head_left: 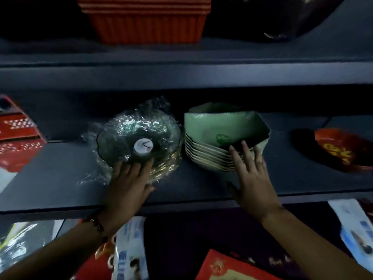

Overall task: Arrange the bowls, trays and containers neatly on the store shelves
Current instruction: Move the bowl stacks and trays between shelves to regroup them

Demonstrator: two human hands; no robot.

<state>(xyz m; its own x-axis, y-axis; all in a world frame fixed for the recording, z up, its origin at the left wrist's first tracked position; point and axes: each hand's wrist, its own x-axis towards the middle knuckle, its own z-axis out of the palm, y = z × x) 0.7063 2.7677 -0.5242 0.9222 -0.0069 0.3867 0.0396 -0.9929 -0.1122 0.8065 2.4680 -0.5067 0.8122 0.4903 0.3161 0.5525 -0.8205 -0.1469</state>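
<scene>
Left hand (pixel 129 178) flat on film-wrapped glass bowls (pixel 139 136): slippery, fragile. Right hand (pixel 252 174) fingers straight against stacked green bowls (pixel 224 138): light, stiff; push at base.

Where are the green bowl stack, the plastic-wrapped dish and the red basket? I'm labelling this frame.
green bowl stack (pixel 210 156): head view, stacked rims on its front left side
plastic-wrapped dish (pixel 129 134): head view, wrapped upper surface
red basket (pixel 145 27): head view, ribbed front wall

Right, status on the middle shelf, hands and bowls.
Left hand flat against wrapped glass bowls. Right hand open on green bowl stack. Stacks nearly touching; nothing blocking.
</scene>
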